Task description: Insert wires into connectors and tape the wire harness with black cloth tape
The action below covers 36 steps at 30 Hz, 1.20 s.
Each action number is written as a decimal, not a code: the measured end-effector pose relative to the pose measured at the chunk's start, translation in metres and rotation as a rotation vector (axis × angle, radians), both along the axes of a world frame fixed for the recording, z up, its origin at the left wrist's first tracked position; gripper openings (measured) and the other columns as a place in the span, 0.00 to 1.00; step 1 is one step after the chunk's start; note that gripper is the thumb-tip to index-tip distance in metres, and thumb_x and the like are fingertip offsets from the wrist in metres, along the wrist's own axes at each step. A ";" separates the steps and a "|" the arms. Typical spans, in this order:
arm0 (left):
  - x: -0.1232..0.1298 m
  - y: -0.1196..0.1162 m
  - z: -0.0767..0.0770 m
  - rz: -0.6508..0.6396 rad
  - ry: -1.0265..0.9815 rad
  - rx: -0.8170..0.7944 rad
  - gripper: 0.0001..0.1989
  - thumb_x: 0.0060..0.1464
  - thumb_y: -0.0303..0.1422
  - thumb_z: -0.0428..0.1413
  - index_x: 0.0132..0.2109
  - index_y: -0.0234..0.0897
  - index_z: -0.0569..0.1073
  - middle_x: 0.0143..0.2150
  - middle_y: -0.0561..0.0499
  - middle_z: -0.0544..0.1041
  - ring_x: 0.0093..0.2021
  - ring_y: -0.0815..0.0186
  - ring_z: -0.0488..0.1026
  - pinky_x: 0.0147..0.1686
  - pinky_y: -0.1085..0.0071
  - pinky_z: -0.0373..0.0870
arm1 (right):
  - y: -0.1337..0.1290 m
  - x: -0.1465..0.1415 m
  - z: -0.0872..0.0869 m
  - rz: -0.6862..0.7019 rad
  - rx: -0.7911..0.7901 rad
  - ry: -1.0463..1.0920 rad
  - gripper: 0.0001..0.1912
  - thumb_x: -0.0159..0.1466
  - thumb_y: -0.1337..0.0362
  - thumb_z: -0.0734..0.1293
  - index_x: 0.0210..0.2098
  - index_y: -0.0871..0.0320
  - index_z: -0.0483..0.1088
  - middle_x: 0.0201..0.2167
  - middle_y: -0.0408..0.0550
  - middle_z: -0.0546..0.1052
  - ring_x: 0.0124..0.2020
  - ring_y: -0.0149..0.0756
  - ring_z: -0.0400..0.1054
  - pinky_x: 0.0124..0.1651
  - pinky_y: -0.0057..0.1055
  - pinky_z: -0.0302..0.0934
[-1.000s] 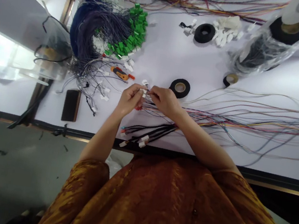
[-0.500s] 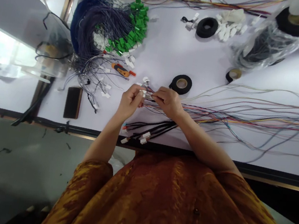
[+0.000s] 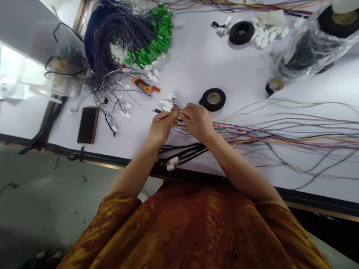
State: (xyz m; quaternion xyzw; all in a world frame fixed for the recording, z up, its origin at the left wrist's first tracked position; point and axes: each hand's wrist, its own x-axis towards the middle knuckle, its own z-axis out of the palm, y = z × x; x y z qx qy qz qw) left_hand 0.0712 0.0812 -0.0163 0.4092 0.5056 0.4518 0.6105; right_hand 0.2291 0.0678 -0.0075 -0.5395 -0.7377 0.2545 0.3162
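Left hand (image 3: 161, 128) and right hand (image 3: 196, 121) pinch closely together on the left end of a multicolour wire bundle (image 3: 267, 136) — long axis left-right, trailing rightward across the white bench (image 3: 193, 60), alongside the right arm (image 3: 239, 163); white connectors (image 3: 167, 104) sit just far of the fingertips

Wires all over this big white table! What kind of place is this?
It looks like a workshop where wire harnesses are made: long colored wires, white plastic connectors and a roll of black tape lie on the table.

You can read nothing here: the white connectors (image 3: 167, 104), the orange-handled tool (image 3: 142, 85) and the black tape roll (image 3: 206, 98) show no legible text.
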 end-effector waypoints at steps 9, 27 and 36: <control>-0.001 0.005 0.009 -0.025 -0.010 -0.097 0.11 0.45 0.34 0.72 0.31 0.34 0.78 0.26 0.55 0.76 0.25 0.77 0.72 0.28 0.79 0.71 | -0.001 0.012 -0.005 0.034 -0.037 0.093 0.15 0.69 0.65 0.62 0.30 0.61 0.77 0.30 0.47 0.73 0.33 0.33 0.66 0.39 0.30 0.53; -0.005 0.013 0.020 -0.112 0.317 0.331 0.14 0.49 0.43 0.67 0.32 0.35 0.80 0.31 0.50 0.82 0.31 0.68 0.79 0.32 0.74 0.76 | 0.033 0.086 -0.031 -0.595 -0.120 -0.053 0.17 0.62 0.61 0.71 0.47 0.63 0.69 0.52 0.63 0.70 0.55 0.52 0.66 0.59 0.51 0.62; 0.004 0.031 0.023 -0.142 0.322 0.325 0.16 0.48 0.43 0.69 0.27 0.34 0.77 0.29 0.48 0.82 0.27 0.69 0.79 0.26 0.76 0.73 | 0.032 0.053 -0.003 -0.447 -0.454 0.708 0.10 0.65 0.64 0.63 0.46 0.54 0.62 0.27 0.39 0.63 0.23 0.26 0.54 0.23 0.24 0.53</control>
